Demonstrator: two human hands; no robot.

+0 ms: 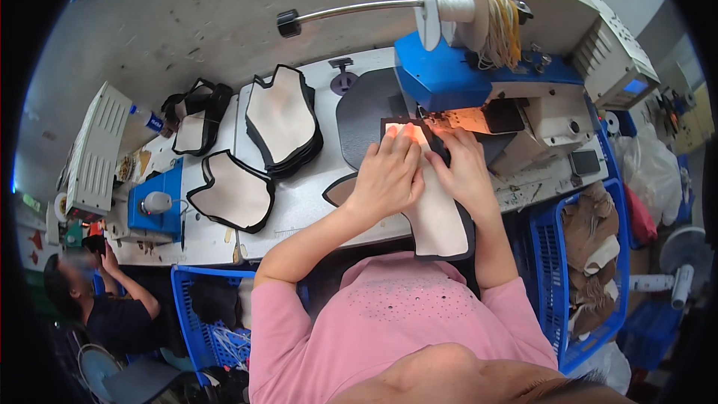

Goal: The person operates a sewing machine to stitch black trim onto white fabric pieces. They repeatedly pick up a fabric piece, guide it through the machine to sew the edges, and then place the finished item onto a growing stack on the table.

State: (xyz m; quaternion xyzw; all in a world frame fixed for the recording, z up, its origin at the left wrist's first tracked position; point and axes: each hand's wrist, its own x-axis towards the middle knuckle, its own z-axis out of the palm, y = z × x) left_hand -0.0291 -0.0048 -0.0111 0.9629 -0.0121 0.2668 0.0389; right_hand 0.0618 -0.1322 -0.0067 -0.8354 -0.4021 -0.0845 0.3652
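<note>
A pale-lined, black-edged cut piece (437,217) lies under my hands at the blue-and-white sewing machine (449,75), its near end hanging over the table edge. My left hand (389,172) rests flat on the pale lining, fingers stretched toward the machine. On the other side of the piece, my right hand (464,168) lies with fingers stretched out and the thumb set apart on the lining. Orange light falls on the fingertips and the sewing area; the needle itself cannot be made out. The pointed tip of another piece (341,190) shows beside my left forearm.
Left on the table lie a stack of similar pieces (283,116), a single piece (233,193) and a dark bundle (200,116). A spool (455,7) juts above the machine. Blue baskets (550,277) flank me. A person (120,314) sits at the far left.
</note>
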